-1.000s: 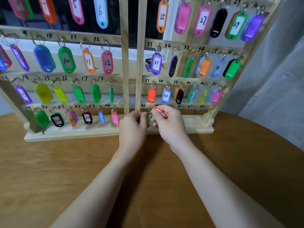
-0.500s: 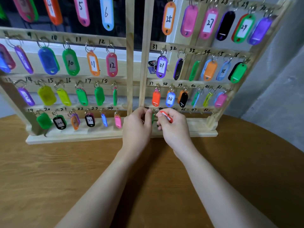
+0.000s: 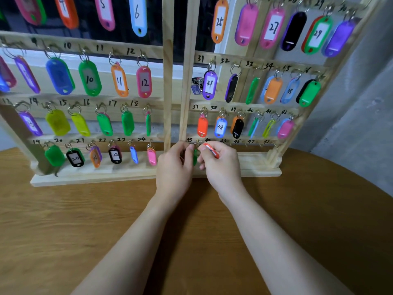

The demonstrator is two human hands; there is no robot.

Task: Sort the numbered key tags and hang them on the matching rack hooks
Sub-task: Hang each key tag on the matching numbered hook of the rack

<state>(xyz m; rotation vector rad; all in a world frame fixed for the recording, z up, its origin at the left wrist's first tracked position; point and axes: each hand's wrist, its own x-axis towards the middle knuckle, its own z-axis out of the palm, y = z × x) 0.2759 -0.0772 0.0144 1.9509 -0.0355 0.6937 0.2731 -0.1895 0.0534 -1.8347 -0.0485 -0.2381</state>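
— What's on your left?

— The left rack (image 3: 95, 177) stands on the table (image 3: 63, 231), its rows marked 9 to 24. Tags hang there: a green one reading 10 (image 3: 90, 78), an orange 11 (image 3: 119, 81), a pink 12 (image 3: 144, 82), and in the bottom row a black 20 (image 3: 75, 157) and a black 22 (image 3: 115, 155).

— And your left hand?

— My left hand (image 3: 173, 167) is up at the bottom rail of the right rack (image 3: 255, 169), just below the mark 43. Its fingers curl in around a green tag (image 3: 195, 157), which hangs edge-on between my two hands. I pinch at its top; the exact contact is too small to tell.

— The right hand?

— My right hand (image 3: 219, 165) touches the left one, fingers curled. It grips a red tag (image 3: 212, 150) with a white label, which lies tilted across my knuckles, close to the hooks marked 44 and 45. A small ring (image 3: 198, 144) sits at my fingertips, by the rail.

— Further right?

— Bare hooks marked 46 to 48, and above them a blue 38 (image 3: 220, 127) and a purple 31 (image 3: 210, 85).
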